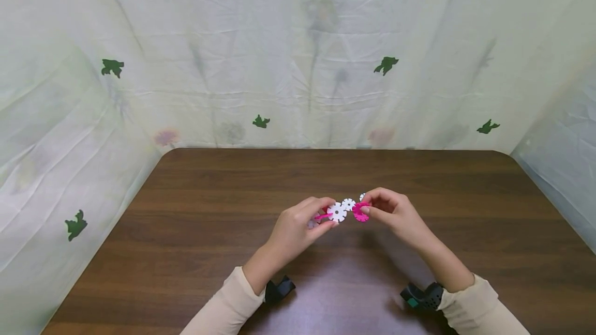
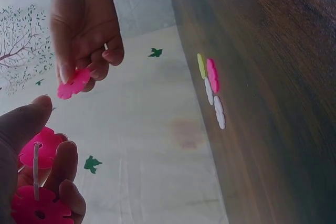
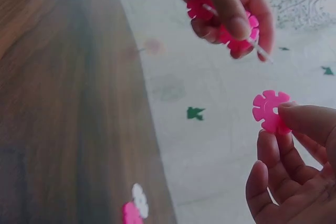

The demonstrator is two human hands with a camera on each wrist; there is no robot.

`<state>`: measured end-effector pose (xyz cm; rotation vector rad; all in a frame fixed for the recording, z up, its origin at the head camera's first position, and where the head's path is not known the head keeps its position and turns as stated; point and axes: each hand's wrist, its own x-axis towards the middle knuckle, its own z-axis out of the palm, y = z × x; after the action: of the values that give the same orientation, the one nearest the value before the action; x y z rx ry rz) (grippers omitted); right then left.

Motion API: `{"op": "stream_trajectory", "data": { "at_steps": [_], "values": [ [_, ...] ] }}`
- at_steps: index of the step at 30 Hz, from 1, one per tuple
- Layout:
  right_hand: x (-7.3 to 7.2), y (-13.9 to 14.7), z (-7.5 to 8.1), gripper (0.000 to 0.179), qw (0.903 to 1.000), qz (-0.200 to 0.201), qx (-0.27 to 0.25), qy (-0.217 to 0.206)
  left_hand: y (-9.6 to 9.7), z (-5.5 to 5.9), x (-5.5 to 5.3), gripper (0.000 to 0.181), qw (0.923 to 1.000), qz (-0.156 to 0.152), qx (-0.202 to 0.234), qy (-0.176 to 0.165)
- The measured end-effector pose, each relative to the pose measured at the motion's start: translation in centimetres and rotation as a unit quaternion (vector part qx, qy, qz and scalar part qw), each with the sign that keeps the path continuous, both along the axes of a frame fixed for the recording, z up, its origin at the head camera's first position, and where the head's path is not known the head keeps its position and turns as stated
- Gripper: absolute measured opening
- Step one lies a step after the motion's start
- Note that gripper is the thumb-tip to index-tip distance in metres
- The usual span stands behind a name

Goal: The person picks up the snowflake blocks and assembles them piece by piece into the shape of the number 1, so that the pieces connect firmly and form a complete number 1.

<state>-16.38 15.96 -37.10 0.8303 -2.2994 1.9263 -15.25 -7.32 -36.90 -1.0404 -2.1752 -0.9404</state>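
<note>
My left hand (image 1: 295, 224) grips a small joined piece made of notched, flower-shaped plastic discs. In the left wrist view, one pink disc (image 2: 42, 148) and another pink disc (image 2: 39, 208) stand apart, with a white disc (image 2: 35, 174) edge-on between them. That white disc (image 1: 337, 212) faces the head camera. Opposite it, my right hand (image 1: 396, 211) pinches a single pink disc (image 3: 266, 109) between thumb and fingers. A gap separates this disc from the joined piece. Both hands are raised above the table, and fingers cover parts of the discs.
Several loose discs lie on the brown wooden table (image 1: 223, 180) beyond the hands: a yellow-green disc (image 2: 201, 66), a pink disc (image 2: 212, 75) and white discs (image 2: 219, 112). A pale curtain (image 1: 279, 56) with green bird shapes hangs behind the table.
</note>
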Motion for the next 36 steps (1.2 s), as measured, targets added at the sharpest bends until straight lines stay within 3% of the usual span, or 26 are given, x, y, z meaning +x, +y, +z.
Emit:
{"op": "stream_trajectory", "data": {
  "at_steps": [11, 29, 36],
  "values": [
    [0.2, -0.9, 1.1, 0.015, 0.9997, 0.016, -0.003, 0.02, -0.1, -0.1, 0.0, 0.035, 1.0, 0.0, -0.006, -0.003],
    [0.1, -1.4, 0.7, 0.02, 0.9941, 0.033, -0.017, 0.102, 0.0, 0.0, 0.0, 0.037, 1.0, 0.005, -0.007, 0.001],
    [0.2, -1.2, 0.8, 0.017, 0.9935, 0.053, -0.045, 0.09, 0.0, 0.0, 0.0, 0.037, 0.9998, -0.016, -0.01, 0.0]
  ]
}}
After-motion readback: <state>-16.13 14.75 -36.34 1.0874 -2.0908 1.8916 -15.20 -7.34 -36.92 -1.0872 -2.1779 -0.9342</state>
